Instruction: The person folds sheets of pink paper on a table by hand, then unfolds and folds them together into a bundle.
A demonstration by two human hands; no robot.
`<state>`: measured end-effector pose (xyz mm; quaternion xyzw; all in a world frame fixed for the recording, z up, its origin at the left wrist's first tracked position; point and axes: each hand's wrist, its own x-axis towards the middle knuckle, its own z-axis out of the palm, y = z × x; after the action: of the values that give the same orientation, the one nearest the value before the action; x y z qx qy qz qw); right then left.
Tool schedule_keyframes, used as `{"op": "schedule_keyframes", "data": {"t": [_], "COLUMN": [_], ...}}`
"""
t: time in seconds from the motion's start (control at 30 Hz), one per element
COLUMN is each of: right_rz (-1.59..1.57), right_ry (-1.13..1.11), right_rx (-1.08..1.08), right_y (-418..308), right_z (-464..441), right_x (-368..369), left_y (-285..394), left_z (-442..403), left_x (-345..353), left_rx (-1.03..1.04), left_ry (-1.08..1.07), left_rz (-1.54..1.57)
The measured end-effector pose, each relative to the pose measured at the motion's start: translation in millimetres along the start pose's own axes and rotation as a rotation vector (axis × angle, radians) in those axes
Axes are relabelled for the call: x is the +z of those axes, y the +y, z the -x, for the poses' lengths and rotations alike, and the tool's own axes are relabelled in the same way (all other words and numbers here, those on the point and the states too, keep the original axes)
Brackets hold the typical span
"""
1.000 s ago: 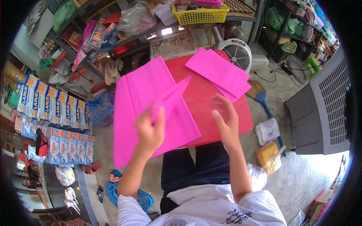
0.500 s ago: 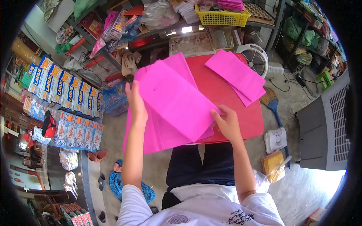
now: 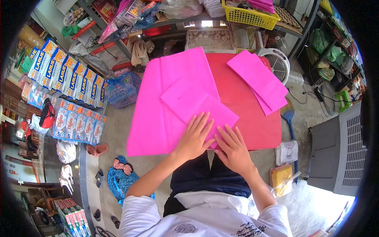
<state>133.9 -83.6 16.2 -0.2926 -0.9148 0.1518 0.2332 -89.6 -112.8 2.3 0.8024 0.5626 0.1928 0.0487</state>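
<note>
A smaller folded pink sheet (image 3: 185,100) lies over a large pink sheet (image 3: 148,114) on the red table (image 3: 260,134). Its near end is folded over. Both hands press on this end, side by side near the table's front edge. My left hand (image 3: 193,138) lies flat with its fingers spread, my right hand (image 3: 235,152) rests close beside it with fingers stretched out. Neither hand is wrapped round anything. Two overlapping folded pink pieces (image 3: 258,81) lie at the table's back right.
A white fan (image 3: 275,65) stands behind the table's right corner. To the right are a broom (image 3: 290,120) and a large grey cooler (image 3: 335,150). Stacked beer cartons (image 3: 73,79) stand at left, beside a blue bag (image 3: 122,89). A yellow basket (image 3: 250,15) sits on the back shelf.
The smaller pink sheet, held raised between both hands, now lies lower with its near end folded. My left hand has let go of its left edge and moved right, beside my right hand.
</note>
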Motion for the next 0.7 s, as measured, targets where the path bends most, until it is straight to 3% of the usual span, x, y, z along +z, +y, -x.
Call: {"op": "schedule_keyframes", "data": {"t": [0.17,0.27,0.3,0.4,0.53,0.7], "right_rz": [-0.103,-0.066,-0.081,-0.127,-0.193,-0.274], "right_ry": [0.185,0.389,0.402,0.352,0.351,0.340], "right_rx": [0.120,0.291,0.319,0.360,0.356,0.397], "right_y": [11,31,40,45,33,15], "right_z": [3,-14,-19,-19,-13,5], "right_x": [-10,-14,-12,-10,-6,-9], "left_y": [9,14,25,28,38,40], "left_z": [16,40,38,52,53,66], "left_x": [-6,-1,-2,-6,-9,-18], "left_rx": [-0.151,-0.454,-0.595,-0.800,-0.858,-0.943], "left_ry": [0.191,0.456,0.598,0.668,0.738,0.709], "left_rz": [0.214,0.556,0.945,1.480,1.634,1.577]}}
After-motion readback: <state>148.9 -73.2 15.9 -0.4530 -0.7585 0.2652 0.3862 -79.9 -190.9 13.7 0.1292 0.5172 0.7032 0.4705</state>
